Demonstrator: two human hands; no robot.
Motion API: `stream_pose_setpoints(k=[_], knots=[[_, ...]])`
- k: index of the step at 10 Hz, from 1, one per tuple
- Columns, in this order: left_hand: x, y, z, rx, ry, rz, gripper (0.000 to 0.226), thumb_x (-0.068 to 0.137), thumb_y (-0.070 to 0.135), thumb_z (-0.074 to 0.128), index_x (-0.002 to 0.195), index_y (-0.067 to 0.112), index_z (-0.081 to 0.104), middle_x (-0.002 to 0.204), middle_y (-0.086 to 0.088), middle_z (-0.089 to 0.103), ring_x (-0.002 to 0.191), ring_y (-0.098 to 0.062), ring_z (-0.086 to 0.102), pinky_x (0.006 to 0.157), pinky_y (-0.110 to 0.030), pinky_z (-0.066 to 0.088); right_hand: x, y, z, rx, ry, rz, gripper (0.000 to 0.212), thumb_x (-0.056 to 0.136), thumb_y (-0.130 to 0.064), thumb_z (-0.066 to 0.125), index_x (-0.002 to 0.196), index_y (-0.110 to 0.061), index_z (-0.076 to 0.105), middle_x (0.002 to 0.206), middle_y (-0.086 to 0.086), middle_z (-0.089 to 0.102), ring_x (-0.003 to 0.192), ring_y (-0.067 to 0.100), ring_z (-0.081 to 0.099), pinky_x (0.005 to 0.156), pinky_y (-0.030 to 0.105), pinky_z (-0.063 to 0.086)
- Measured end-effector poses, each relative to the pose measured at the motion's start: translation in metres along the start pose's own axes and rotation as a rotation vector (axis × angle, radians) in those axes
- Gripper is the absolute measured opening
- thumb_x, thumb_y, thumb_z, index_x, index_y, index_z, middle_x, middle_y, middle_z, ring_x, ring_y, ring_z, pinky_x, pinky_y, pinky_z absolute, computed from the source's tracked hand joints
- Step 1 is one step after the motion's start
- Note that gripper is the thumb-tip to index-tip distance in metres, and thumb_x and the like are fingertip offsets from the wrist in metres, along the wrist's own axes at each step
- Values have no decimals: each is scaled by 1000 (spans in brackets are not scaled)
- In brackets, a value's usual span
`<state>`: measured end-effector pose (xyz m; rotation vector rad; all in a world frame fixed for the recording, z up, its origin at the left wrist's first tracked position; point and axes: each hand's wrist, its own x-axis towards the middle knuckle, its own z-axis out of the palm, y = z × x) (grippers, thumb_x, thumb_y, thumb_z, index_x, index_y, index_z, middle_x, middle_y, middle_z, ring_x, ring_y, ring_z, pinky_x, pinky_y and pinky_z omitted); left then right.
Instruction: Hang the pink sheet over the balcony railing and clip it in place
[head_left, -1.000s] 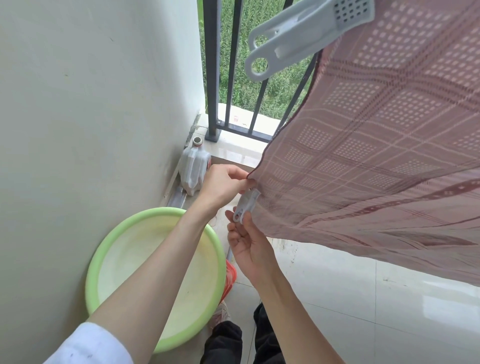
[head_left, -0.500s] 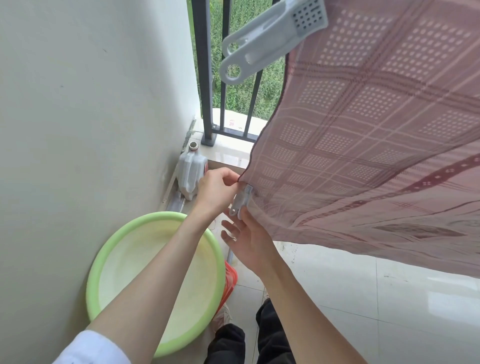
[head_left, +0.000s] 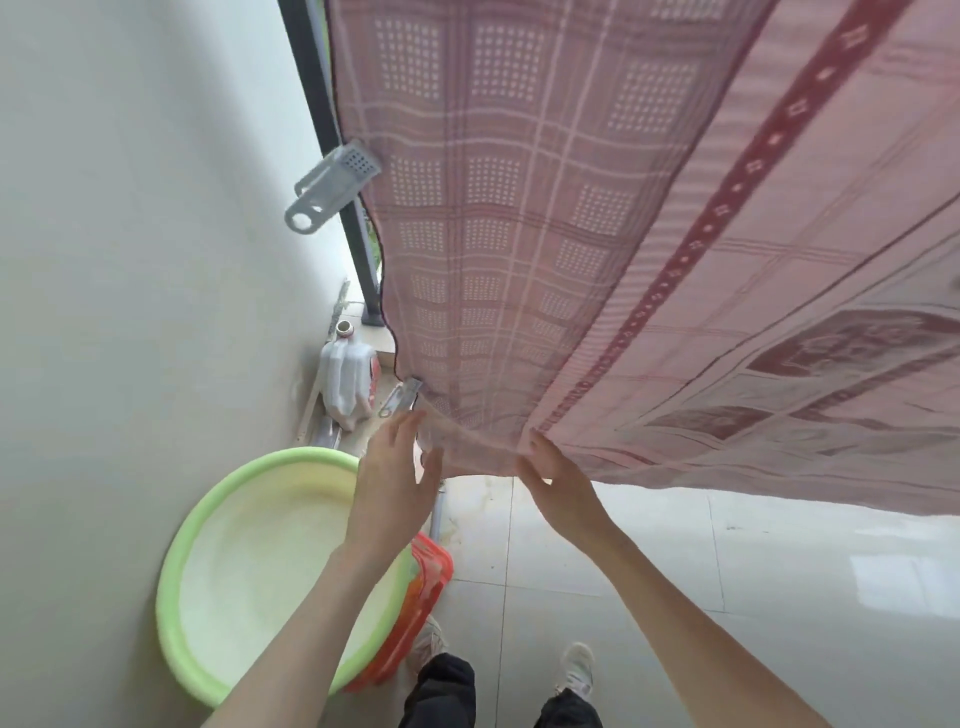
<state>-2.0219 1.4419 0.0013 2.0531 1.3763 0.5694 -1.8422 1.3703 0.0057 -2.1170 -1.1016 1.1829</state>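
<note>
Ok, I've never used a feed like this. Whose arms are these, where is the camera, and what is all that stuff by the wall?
There is no machine here: these are a person's two bare arms, seen from a wide-angle camera worn on the head, looking forward and down. That is why you see trousers and shoes at the bottom.

The big cloth is the pink sheet, draped over the dark balcony railing. A large grey clip sits on its edge at the railing, and a smaller clip sits at its lower corner.

The left hand is open with fingers spread just below that corner. The right hand touches the sheet's bottom hem; whether it has a grip is unclear.

On the floor by the wall: a green basin, an orange basket beside it, and a white jug.
</note>
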Motion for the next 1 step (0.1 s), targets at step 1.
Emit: stream_pose_setpoints(k=[1], knots=[[-4, 40, 2, 84, -64, 109, 44, 88, 18, 56, 130, 8, 46, 134, -13, 49, 127, -31, 42, 104, -40, 33, -23, 10, -45, -86, 88, -157, 53, 95, -38, 43, 144, -23, 28, 147, -11, 33, 135, 11, 32, 97, 7, 17]])
